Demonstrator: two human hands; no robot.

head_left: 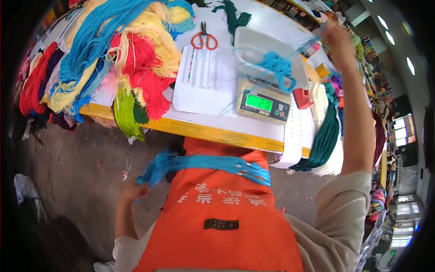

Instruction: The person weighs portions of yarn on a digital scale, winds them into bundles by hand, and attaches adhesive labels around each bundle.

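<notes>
A skein of blue yarn (208, 164) lies across the lap of an orange apron. At its left end my left hand (133, 191) is closed, with a bit of blue showing at the fingers. My right hand (337, 38) is raised at the far right of the table, fingers closed on blue thread that stretches back toward the white tray (251, 41). Inside that tray rests a loose bundle of blue yarn (277, 68). The tray sits on a digital scale (262, 105) whose green display appears to read 278.
Red-handled snippers (204, 38) lie above a printed colour chart (199, 77). Heaped blue, yellow, red and green yarn (140, 54) covers the table's left side. Dark green skeins (325, 131) hang over the yellow front edge (195, 130), near a red object (302, 98) beside the scale.
</notes>
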